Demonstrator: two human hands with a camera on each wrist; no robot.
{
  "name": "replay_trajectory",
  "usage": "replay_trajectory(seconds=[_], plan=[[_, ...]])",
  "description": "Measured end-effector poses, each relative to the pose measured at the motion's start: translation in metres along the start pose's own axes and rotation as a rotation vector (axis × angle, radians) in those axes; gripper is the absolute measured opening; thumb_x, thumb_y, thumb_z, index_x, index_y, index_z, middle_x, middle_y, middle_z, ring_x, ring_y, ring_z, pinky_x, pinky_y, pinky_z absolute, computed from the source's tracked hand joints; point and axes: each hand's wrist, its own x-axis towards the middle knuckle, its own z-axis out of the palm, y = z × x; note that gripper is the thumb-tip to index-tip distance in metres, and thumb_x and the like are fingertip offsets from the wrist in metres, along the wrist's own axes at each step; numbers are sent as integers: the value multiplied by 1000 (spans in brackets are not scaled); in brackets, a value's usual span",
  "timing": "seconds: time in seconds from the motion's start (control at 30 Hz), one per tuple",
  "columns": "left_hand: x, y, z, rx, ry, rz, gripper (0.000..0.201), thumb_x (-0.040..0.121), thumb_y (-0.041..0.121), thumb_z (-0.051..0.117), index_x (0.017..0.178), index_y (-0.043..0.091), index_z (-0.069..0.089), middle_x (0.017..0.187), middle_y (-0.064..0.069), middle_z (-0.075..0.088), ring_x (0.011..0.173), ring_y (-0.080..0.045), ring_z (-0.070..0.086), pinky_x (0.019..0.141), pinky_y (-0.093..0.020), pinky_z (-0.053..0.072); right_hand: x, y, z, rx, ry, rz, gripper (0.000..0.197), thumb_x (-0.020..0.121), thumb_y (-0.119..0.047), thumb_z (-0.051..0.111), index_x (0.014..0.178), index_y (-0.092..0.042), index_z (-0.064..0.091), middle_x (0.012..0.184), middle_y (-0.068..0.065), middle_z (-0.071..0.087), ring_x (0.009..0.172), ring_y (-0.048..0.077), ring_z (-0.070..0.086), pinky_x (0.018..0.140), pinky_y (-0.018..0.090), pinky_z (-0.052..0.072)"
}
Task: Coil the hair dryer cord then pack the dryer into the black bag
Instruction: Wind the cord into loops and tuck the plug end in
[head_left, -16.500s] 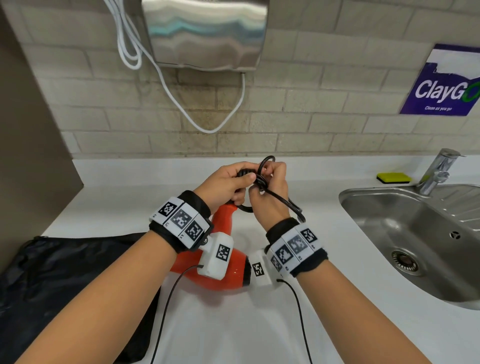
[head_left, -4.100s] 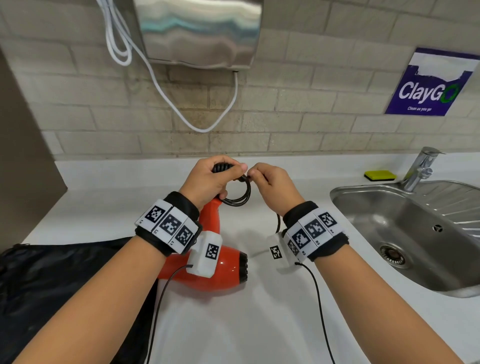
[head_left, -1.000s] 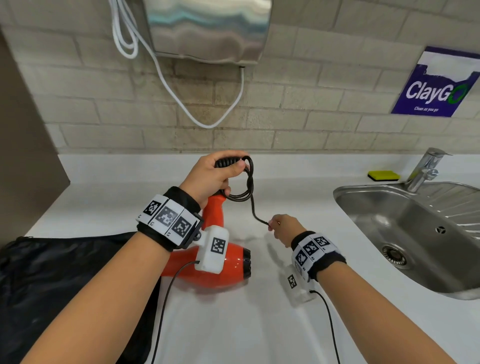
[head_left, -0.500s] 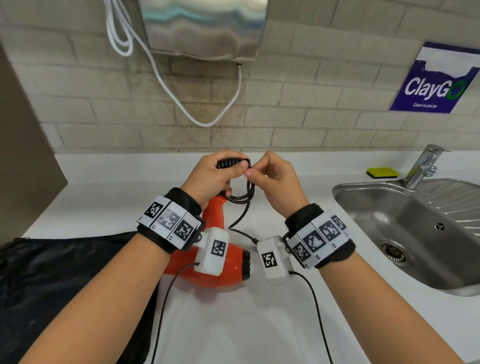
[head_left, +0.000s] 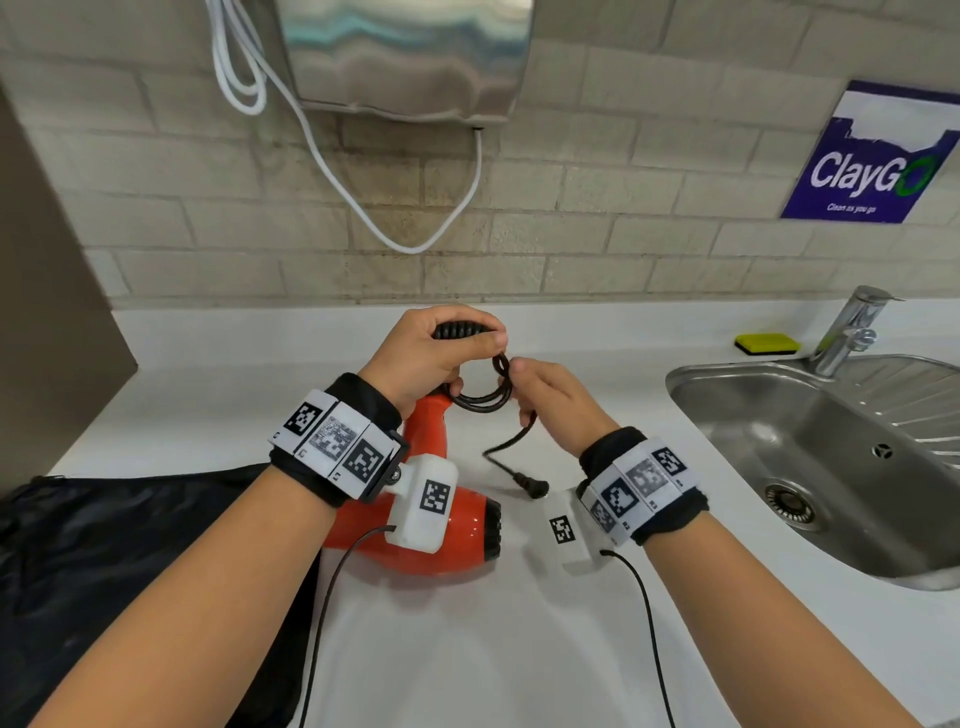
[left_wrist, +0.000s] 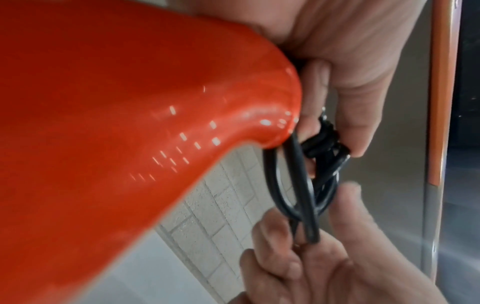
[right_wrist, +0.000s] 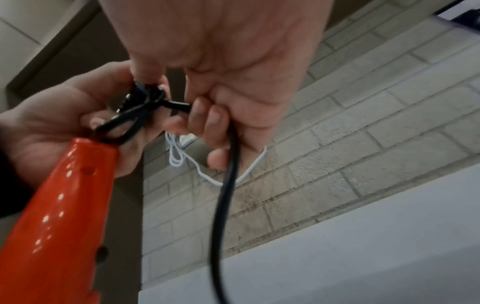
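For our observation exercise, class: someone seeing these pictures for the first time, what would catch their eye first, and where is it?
The bright orange hair dryer lies mid-counter, its handle end gripped by the left hand. Beside it, the right hand pinches the black cord, looped at the handle with its plug end trailing on the white counter. A black bag lies at the left edge and a steel sink sits at the right.

Head view: high, facing down over the table (head_left: 467, 649). Wrist views: close, angled upward; all share the coiled cord (head_left: 480, 397).
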Motion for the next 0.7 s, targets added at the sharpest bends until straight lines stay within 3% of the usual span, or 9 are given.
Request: replay_trajectory(seconds=[0.13,0.23,0.3,0.37,0.47,0.57,0.7], plan=[[1,1,-5,-59,-31,-4,18,66,21,70,83,18,68,59,9,62,38,-5,39,46,-21,47,6,-2,-9,-42,99,-53,31,95,-17,42,65,-24,48,59,-6,41,47,-3,42,56,16,35],[2,3,-7,-98,-43,-20,10,76,11,65,86,14,66,58,8,63,42,-5,44,47,-20,49,8,-7,-10,-92,187,-77,33,94,-12,44,64,-25,48,56,-6,38,45,-1,39,48,12,33],[1,4,-8,-117,-42,-40,8,79,7,63,86,12,64,56,9,62,43,-4,42,43,-18,44,9,-10,-10,-140,246,-101,28,92,-12,47,66,-23,51,55,-8,41,48,-2,41,51,11,33],[0,5,-7,-107,-36,-53,8,75,14,66,82,13,64,53,10,59,40,-3,36,39,-16,35,11,-13,-8,-170,281,-103,21,91,-13,50,71,-18,53,54,-9,41,48,-4,42,51,10,34],[0,6,-4,1,7,-45,15,65,21,74,76,18,65,59,0,54,37,-5,32,36,-17,29,11,-19,-6,-182,345,-118,16,90,-13,52,77,-11,60,54,-10,43,49,-2,43,51,8,35],[1,4,-2,59,13,-42,10,75,10,71,79,19,67,61,-7,44,37,-7,31,37,-18,28,11,-28,-8,-185,432,-148,17,90,-13,52,80,-4,62,53,-10,43,48,-2,44,50,7,34],[1,3,2,83,-68,-63,19,77,8,69,92,20,69,65,-9,42,38,-7,31,37,-19,27,10,-41,-7,-154,466,-213,17,89,-11,52,77,-4,61,55,-10,46,51,-7,47,52,7,35]])
